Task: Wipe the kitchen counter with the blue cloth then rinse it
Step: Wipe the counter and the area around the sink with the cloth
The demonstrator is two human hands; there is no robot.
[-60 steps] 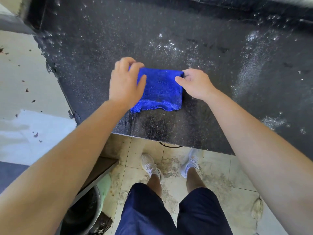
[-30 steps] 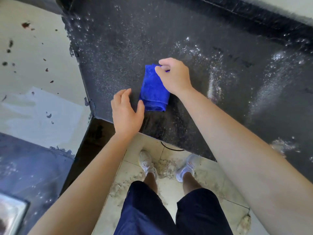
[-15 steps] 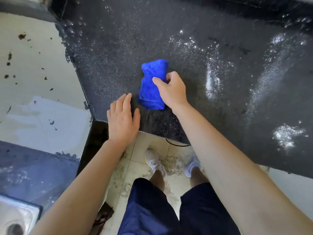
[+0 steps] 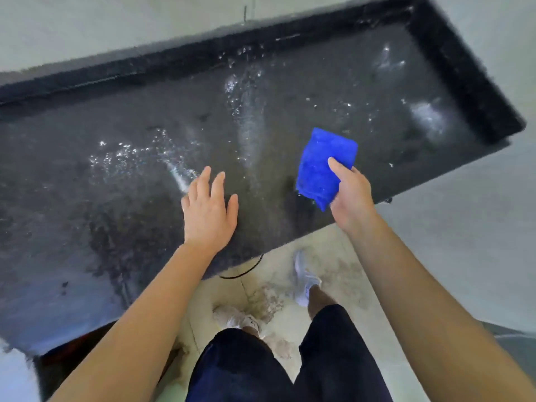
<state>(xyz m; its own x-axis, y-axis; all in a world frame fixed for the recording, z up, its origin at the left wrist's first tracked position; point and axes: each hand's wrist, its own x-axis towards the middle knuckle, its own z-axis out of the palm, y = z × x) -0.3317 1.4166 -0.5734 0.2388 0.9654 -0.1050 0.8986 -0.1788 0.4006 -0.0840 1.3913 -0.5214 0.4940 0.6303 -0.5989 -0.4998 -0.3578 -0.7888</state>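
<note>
The folded blue cloth point(image 4: 322, 166) is over the right part of the black speckled counter point(image 4: 121, 181), near its front edge. My right hand point(image 4: 349, 195) grips the cloth's near end, thumb on top. Whether the cloth touches the counter, I cannot tell. My left hand point(image 4: 208, 207) lies with fingers spread and straight over the counter's front middle, holding nothing. Wet streaks and drops point(image 4: 246, 111) glisten across the counter surface.
A raised black rim point(image 4: 461, 71) runs along the counter's back and right end. Pale wall lies beyond it. Below the front edge is a dirty tiled floor point(image 4: 342, 274) with my feet in white shoes point(image 4: 304, 282). The frame is motion-blurred.
The view has swung right along the counter. My right hand carried the cloth toward the counter's right end. My left hand moved from the left corner edge onto the counter's middle.
</note>
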